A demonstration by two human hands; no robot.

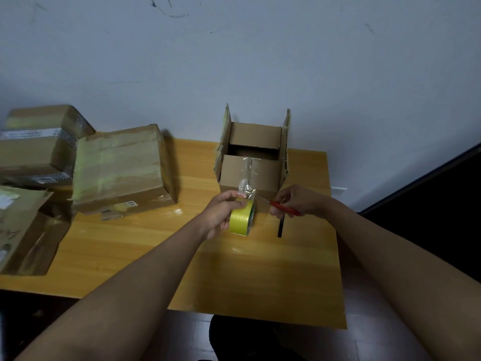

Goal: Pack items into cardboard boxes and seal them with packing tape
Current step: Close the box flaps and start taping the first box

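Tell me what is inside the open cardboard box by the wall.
The open cardboard box shows only bare inner walls and a dark gap. Its near flap, with clear tape stuck on it, covers the rest, so any contents cannot be seen.

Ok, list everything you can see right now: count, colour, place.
open box: one, brown, table back centre, flaps up
tape strip: one, clear, from box front to roll
tape roll: one, yellow, in left hand
cutter: one, red handle, in right hand, tip at the strip
black stick: one, on table under right hand
other boxes: about four, brown, left side
table: one, yellow wood
left hand: holds roll
right hand: grips cutter
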